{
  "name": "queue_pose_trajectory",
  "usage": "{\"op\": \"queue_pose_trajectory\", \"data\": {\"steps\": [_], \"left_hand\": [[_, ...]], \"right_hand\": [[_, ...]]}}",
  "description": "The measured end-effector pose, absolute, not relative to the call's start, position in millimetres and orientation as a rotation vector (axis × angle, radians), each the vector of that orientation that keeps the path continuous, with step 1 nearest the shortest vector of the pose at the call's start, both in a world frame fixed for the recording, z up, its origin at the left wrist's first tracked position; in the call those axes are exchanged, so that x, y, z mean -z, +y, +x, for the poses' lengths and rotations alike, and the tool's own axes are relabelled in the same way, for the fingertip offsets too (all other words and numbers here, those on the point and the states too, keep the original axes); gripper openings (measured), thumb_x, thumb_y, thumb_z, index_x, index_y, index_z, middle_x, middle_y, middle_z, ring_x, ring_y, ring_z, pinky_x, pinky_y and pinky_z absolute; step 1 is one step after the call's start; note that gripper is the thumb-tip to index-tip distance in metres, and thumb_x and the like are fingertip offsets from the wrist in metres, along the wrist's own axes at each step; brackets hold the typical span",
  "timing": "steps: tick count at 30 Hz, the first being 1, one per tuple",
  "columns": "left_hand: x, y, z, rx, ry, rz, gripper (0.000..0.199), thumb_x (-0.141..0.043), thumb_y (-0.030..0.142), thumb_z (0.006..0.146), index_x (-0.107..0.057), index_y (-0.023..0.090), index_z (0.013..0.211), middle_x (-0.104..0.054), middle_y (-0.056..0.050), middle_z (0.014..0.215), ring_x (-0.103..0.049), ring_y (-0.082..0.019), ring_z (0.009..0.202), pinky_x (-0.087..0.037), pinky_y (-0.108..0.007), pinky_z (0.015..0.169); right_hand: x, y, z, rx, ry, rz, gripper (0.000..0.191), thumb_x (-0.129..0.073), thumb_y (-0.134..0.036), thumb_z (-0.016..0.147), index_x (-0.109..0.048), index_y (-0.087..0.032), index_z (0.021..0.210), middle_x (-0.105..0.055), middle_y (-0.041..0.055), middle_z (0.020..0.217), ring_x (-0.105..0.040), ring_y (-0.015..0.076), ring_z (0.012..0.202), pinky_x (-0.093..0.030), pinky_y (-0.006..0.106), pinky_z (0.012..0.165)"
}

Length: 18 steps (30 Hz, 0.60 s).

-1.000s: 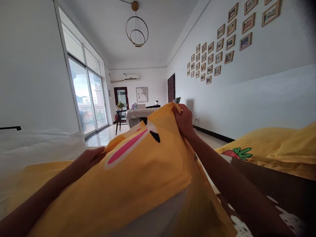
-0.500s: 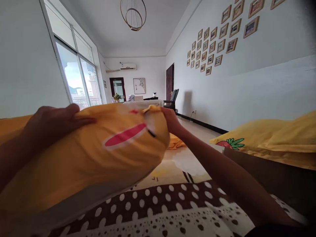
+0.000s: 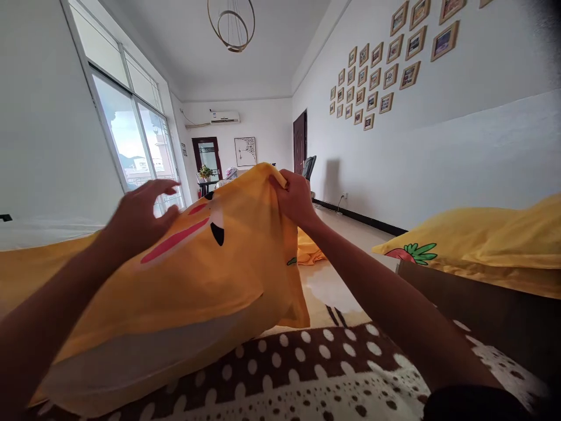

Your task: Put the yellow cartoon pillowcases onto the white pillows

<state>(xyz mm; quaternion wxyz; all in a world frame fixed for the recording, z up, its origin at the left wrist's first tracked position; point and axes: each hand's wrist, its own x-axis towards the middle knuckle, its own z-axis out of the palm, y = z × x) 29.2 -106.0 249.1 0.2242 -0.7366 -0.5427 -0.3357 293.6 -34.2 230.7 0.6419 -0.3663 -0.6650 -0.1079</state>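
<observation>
Pinching yellow cloth (image 3: 236,269), right grip (image 3: 295,197) hangs above what seems a dotted blanket (image 3: 315,365); left grip (image 3: 137,215) gapes; frames (image 3: 374,79) dot the wall (image 3: 477,158).

Blanket (image 3: 298,354): along the near edge of the pillowcase (image 3: 210,280)
Pillow (image 3: 486,237): right of the pillowcase
Window (image 3: 114,117): left, beyond the pillowcase
Potted plant (image 3: 205,171): beyond the pillowcase
Picture frames (image 3: 415,42): on the wall (image 3: 491,164) right of the pillowcase
Ring chandelier (image 3: 234,49): above and beyond the pillowcase
</observation>
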Motion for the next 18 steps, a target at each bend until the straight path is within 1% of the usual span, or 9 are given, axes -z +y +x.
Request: {"op": "queue_pose_trajectory", "data": {"steps": [2,3,5,6,8,10,13,15,18], "left_hand": [[-263.0,-107.1,77.1,1.104,-1.377,-2.173,0.057,-0.045,0.044,0.085,-0.039,0.014,0.133,-0.055,-0.010,0.122,-0.051,-0.021,0.107,-0.040,-0.033,0.088],[-269.0,-104.7,97.3,1.130,-1.346,-2.215,0.060,-0.048,0.046,0.082,-0.041,0.014,0.131,-0.058,-0.009,0.115,-0.053,-0.022,0.101,-0.041,-0.033,0.082],[-277.9,-96.3,127.0,1.062,-1.291,-2.380,0.043,-0.051,0.045,0.080,-0.058,0.013,0.107,-0.061,-0.005,0.087,-0.055,-0.018,0.080,-0.041,-0.028,0.068],[-280.2,-91.7,136.6,1.051,-1.260,-2.449,0.033,-0.051,0.044,0.080,-0.061,0.013,0.090,-0.057,-0.002,0.073,-0.052,-0.015,0.069,-0.038,-0.026,0.062],[-280.4,-85.2,147.1,1.133,-1.167,-2.553,0.030,-0.051,0.039,0.081,-0.054,0.015,0.064,-0.044,0.002,0.057,-0.041,-0.010,0.056,-0.031,-0.024,0.053],[-276.7,-83.8,150.2,1.305,-1.063,-2.603,0.032,-0.052,0.035,0.081,-0.046,0.016,0.056,-0.037,0.004,0.052,-0.034,-0.008,0.051,-0.026,-0.023,0.049],[-271.0,-88.0,149.0,1.502,-1.000,-2.601,0.035,-0.053,0.033,0.080,-0.038,0.018,0.052,-0.031,0.005,0.050,-0.029,-0.007,0.048,-0.020,-0.024,0.046],[-270.3,-90.5,148.0,1.560,-0.976,-2.519,0.039,-0.055,0.032,0.079,-0.031,0.019,0.050,-0.027,0.006,0.049,-0.025,-0.007,0.048,-0.018,-0.025,0.046],[-273.1,-89.4,148.2,1.549,-0.880,-2.376,0.045,-0.055,0.032,0.079,-0.024,0.020,0.049,-0.020,0.006,0.051,-0.019,-0.008,0.050,-0.017,-0.027,0.048]], "right_hand": [[-237.4,-41.3,283.6,0.205,-1.503,-0.788,0.034,-0.053,-0.027,0.081,-0.035,-0.018,0.053,-0.027,-0.0060,0.052,-0.023,0.0071,0.052,-0.023,0.024,0.052],[-241.3,-45.4,280.3,0.171,-1.497,-0.764,0.034,-0.054,-0.027,0.080,-0.037,-0.018,0.053,-0.027,-0.0060,0.052,-0.024,0.0068,0.052,-0.024,0.024,0.052],[-248.7,-53.5,278.5,0.082,-1.483,-0.727,0.031,-0.058,-0.029,0.078,-0.043,-0.017,0.054,-0.031,-0.0058,0.052,-0.028,0.0063,0.053,-0.026,0.023,0.051],[-251.2,-57.2,280.3,0.032,-1.478,-0.707,0.027,-0.060,-0.030,0.077,-0.048,-0.016,0.057,-0.034,-0.0055,0.054,-0.032,0.0063,0.054,-0.028,0.022,0.051],[-250.2,-63.5,288.3,-0.075,-1.477,-0.649,0.022,-0.060,-0.034,0.078,-0.056,-0.015,0.067,-0.043,-0.0041,0.059,-0.041,0.0073,0.057,-0.034,0.021,0.052],[-235.0,-68.1,300.6,-0.203,-1.525,-0.583,0.024,-0.060,-0.039,0.080,-0.061,-0.015,0.082,-0.055,-0.0015,0.070,-0.051,0.0100,0.065,-0.041,0.022,0.057],[-178.2,-70.5,321.3,-0.491,-1.785,-0.586,0.034,-0.066,-0.044,0.075,-0.063,-0.017,0.096,-0.065,0.0023,0.088,-0.060,0.0159,0.079,-0.050,0.028,0.066],[-124.2,-68.3,333.2,-0.740,-2.036,-0.691,0.036,-0.071,-0.044,0.070,-0.066,-0.018,0.095,-0.067,0.0027,0.087,-0.063,0.0194,0.080,-0.053,0.031,0.067],[-47.3,-60.9,344.7,-0.836,-2.154,-0.882,0.032,-0.067,-0.042,0.073,-0.068,-0.019,0.095,-0.069,0.0030,0.091,-0.063,0.0219,0.083,-0.053,0.034,0.073]]}}
